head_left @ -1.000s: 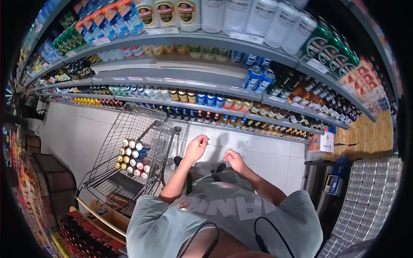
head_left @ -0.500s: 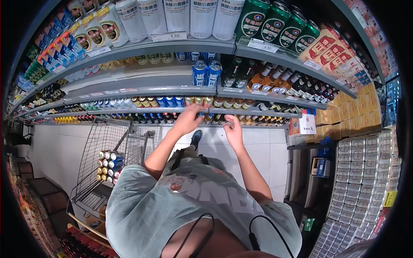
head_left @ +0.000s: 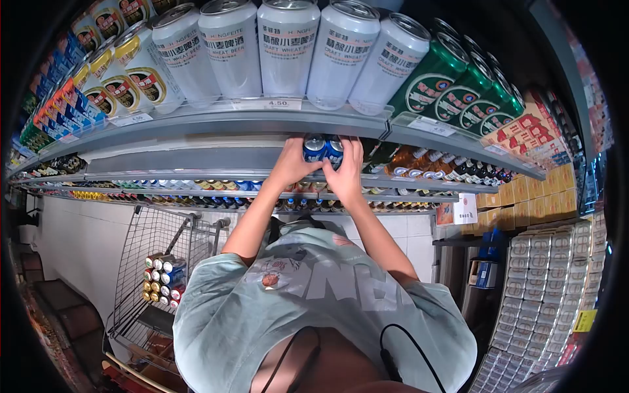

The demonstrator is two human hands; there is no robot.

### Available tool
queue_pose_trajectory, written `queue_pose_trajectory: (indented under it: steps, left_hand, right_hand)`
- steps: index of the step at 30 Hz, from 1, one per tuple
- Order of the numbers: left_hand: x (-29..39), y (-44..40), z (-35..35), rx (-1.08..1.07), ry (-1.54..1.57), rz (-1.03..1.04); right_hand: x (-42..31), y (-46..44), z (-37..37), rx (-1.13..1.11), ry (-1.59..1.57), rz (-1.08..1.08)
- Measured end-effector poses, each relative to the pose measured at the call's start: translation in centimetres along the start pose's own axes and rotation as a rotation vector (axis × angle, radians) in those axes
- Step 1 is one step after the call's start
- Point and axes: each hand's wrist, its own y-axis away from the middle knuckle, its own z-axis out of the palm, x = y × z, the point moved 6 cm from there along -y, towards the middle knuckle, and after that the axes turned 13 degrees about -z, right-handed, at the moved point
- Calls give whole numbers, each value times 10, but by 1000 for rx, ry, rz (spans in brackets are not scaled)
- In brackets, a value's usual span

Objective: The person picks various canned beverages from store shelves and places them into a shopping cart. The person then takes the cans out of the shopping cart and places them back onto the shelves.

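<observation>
Two blue beer cans [head_left: 314, 148] stand side by side on the second shelf, at the front. My left hand [head_left: 295, 162] presses against their left side, its fingers reaching round behind. From the right, my right hand [head_left: 345, 171] curls around the other can, with its thumb across the front. Between them the hands squeeze the pair together; whether the cans are lifted off the shelf I cannot tell. Directly above is a shelf edge carrying tall white wheat beer cans [head_left: 286, 52].
Green beer cans [head_left: 426, 85] stand at the upper right, amber bottles [head_left: 406, 160] below them. A wire shopping cart [head_left: 137, 262] holding a pack of mixed cans [head_left: 164, 280] stands at my left. Stacked canned packs [head_left: 531, 295] rise on the right.
Both hands have moved forward and up from in front of the lower shelves and closed around the two blue cans. My body and view have come closer to the shelves.
</observation>
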Motion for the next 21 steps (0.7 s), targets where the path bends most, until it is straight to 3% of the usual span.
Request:
queue_pose_trajectory:
  steps: [11, 14, 21]
  left_hand:
    - [-13, -11, -2, -56, 76, -71]
    - [-4, -9, -8, -26, 68, -69]
    - [-22, -6, -6, -46, 79, -121]
  right_hand:
    - [33, -8, 26, -111, -66, 162]
    - [36, -10, 23, -116, -36, 81]
    - [37, -7, 23, -226, -25, 123]
